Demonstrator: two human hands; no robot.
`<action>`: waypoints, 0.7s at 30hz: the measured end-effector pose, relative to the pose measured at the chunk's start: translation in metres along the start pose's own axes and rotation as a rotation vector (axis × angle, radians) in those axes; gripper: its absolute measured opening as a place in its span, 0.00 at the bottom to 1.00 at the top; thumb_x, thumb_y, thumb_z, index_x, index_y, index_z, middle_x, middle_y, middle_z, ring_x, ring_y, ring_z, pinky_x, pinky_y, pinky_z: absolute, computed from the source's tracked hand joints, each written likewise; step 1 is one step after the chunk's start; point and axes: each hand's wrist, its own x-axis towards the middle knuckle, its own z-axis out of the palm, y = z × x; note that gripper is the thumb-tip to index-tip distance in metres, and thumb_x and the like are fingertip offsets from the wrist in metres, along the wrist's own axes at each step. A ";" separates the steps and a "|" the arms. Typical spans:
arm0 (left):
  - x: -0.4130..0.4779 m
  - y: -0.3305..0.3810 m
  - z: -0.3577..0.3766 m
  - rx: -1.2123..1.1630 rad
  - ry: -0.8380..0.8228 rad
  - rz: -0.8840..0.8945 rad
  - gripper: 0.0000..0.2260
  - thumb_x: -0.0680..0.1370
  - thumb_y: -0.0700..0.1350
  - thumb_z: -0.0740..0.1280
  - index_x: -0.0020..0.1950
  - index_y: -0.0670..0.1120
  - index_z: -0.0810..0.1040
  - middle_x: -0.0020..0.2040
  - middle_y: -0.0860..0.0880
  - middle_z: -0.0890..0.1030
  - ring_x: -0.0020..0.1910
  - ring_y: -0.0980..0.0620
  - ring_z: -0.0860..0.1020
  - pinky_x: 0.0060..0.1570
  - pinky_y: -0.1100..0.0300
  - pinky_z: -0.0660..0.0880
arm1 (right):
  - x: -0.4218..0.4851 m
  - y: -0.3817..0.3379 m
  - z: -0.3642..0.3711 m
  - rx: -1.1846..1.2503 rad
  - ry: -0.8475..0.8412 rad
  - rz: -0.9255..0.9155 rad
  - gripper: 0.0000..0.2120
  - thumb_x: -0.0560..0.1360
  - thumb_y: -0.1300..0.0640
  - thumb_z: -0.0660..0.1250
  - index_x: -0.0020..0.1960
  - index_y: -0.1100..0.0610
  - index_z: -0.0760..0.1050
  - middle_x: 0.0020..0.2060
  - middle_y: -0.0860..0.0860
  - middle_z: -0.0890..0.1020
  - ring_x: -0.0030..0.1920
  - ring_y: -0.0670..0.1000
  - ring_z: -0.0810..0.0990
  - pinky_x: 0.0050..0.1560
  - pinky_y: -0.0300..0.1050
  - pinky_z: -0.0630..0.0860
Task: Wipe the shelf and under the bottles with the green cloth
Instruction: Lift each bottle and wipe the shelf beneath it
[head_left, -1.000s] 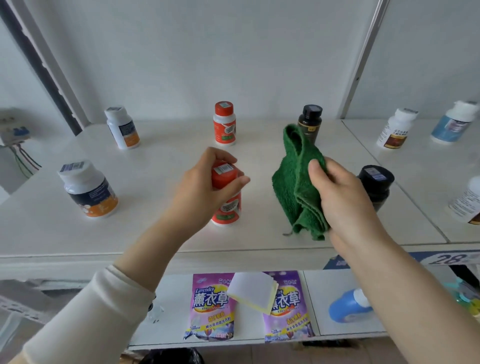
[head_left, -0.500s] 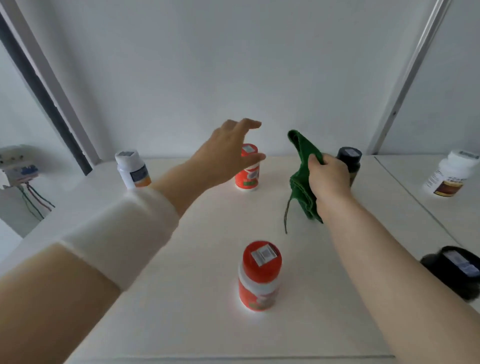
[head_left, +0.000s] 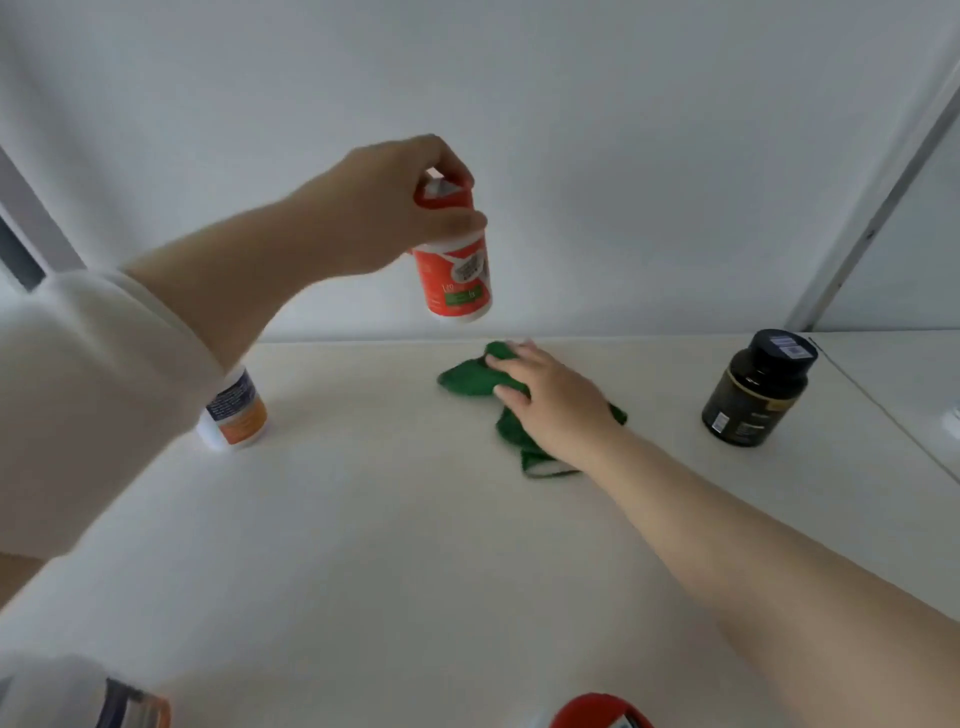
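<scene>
The left hand's (head_left: 379, 208) fingers (head_left: 447, 161) gripped the cap of an orange bottle (head_left: 457, 270), held clear above the shelf (head_left: 363, 519). The right hand (head_left: 550, 400) pressed flat, fingers spread, on the green cloth (head_left: 467, 379) near the back wall. A black bottle (head_left: 756, 389) stood to its right, well apart.

Fuzzy green terry cloth (head_left: 467, 376), matt and nubbly, pressed on the smooth off-white laminate shelf (head_left: 363, 519) with a faint satin sheen; glossy orange-red plastic bottle (head_left: 457, 270) with a slick printed label; dark shiny plastic bottle (head_left: 756, 389) with ridged black cap; white plastic bottle with an orange-and-blue paper label (head_left: 236, 413); soft cream knit sleeve (head_left: 88, 395); flat matt grey wall (head_left: 571, 130)
</scene>
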 end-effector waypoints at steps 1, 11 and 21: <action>0.001 0.000 -0.008 0.005 0.014 -0.006 0.17 0.74 0.53 0.65 0.61 0.50 0.72 0.52 0.52 0.73 0.47 0.51 0.74 0.35 0.66 0.68 | -0.012 -0.014 0.007 0.021 -0.050 -0.107 0.20 0.80 0.52 0.56 0.71 0.48 0.64 0.75 0.44 0.58 0.75 0.44 0.52 0.71 0.40 0.53; 0.001 -0.001 -0.008 0.011 -0.003 0.018 0.17 0.74 0.53 0.64 0.62 0.50 0.71 0.52 0.53 0.72 0.49 0.51 0.72 0.33 0.67 0.65 | 0.022 0.020 -0.009 -0.125 0.072 0.064 0.18 0.80 0.59 0.54 0.69 0.57 0.66 0.70 0.54 0.66 0.70 0.54 0.64 0.65 0.38 0.57; -0.006 0.003 -0.006 0.038 -0.034 0.039 0.17 0.75 0.53 0.64 0.62 0.49 0.71 0.53 0.54 0.71 0.49 0.50 0.71 0.33 0.67 0.65 | -0.051 -0.078 0.038 -0.089 -0.320 -0.646 0.22 0.79 0.56 0.56 0.72 0.53 0.61 0.75 0.51 0.57 0.76 0.50 0.50 0.72 0.40 0.46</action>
